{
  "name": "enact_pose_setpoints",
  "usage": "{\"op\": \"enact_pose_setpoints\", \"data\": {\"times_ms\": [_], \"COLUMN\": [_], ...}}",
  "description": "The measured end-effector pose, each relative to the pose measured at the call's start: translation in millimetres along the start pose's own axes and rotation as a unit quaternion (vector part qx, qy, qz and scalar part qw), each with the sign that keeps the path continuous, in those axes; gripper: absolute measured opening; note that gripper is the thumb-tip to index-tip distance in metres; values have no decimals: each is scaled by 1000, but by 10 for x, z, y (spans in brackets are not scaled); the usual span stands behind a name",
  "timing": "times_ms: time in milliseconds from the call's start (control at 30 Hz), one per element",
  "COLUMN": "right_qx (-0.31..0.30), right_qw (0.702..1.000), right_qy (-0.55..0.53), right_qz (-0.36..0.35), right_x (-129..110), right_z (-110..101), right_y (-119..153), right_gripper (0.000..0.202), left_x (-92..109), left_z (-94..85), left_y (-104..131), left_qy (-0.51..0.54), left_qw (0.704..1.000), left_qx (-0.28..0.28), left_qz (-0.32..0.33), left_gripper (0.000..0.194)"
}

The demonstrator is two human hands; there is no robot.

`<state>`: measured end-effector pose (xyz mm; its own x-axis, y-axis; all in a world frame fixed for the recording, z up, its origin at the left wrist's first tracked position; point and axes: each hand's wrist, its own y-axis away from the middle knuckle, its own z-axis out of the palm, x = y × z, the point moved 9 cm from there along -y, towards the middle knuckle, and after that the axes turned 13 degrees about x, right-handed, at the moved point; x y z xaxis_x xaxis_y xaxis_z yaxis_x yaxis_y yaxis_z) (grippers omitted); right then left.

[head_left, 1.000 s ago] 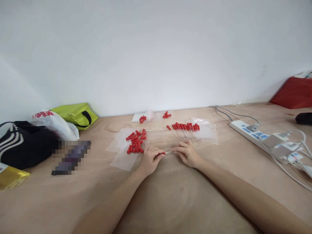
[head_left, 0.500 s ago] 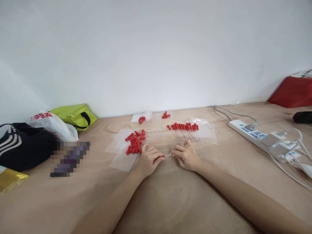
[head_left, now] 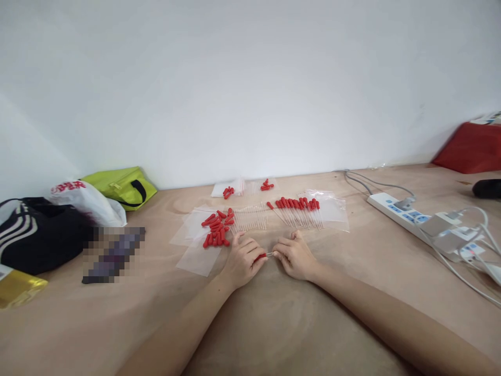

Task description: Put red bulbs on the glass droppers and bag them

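Snugly in left hand (head_left: 243, 261), red bulb (head_left: 260, 256); fingertip-tight in right hand (head_left: 296, 258), thin tube (head_left: 269, 254).

The left hand (head_left: 245, 259) and the right hand (head_left: 294, 257) are bare, with slim fingers (head_left: 250, 250) and narrow wrists (head_left: 229, 278), and the left forearm (head_left: 188, 322) and right forearm (head_left: 376, 312), bare as well, look smooth and widen away from the wrists, the left one bearing a small spot (head_left: 219, 289) near its wrist.
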<state>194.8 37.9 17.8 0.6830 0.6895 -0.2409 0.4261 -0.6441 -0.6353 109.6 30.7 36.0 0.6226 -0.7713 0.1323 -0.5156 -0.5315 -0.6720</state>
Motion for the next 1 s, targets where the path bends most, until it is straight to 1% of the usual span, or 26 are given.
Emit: {"op": "enact_pose_setpoints", "data": {"times_ms": [200, 333, 433, 500, 567, 633, 667, 700, 767, 833, 900, 1000], "right_qx": [-17, -41, -62, -78, -83, -70, -59, -47, -21, 0, 10, 6], "right_qw": [1000, 999, 996, 993, 991, 985, 978, 970, 951, 936, 923, 909], "right_qy": [-2, 20, 61, 84, 97, 105, 109, 113, 131, 161, 193, 229], "right_qz": [25, 4, -13, -6, 35, 117, 166, 211, 280, 314, 332, 348], "right_x": [38, 6, -37, -21, 86, 308, 443, 575, 792, 927, 1001, 1046], "right_z": [42, 37, 9, -6, -32, -77, -100, -117, -134, -121, -80, -5], "right_y": [1, -72, -152, -192, -225, -249, -254, -256, -270, -310, -356, -408], "right_gripper": [25, 25, 22, 20, 20, 21, 22, 23, 25, 28, 30, 34], "left_x": [-4, -78, -161, -219, -298, -365, -372, -357, -292, -247, -248, -258], "left_z": [13, -20, -66, -100, -142, -146, -117, -69, 44, 106, 116, 112], "left_y": [-23, -56, -66, -56, -28, 8, 18, 20, 15, 12, 12, 17], "left_qy": [-12, -7, -5, -4, -8, -8, -1, 12, 39, 55, 56, 55], "left_qw": [1000, 999, 997, 995, 990, 983, 982, 984, 990, 991, 991, 991], "left_qx": [-18, -19, -7, 15, 54, 78, 73, 58, 10, -19, -23, -21], "left_qz": [-8, -43, -74, -95, -131, -166, -172, -166, -138, -118, -117, -118], "left_gripper": [17, 14, 12, 11, 19, 31, 33, 30, 20, 13, 11, 11]}}
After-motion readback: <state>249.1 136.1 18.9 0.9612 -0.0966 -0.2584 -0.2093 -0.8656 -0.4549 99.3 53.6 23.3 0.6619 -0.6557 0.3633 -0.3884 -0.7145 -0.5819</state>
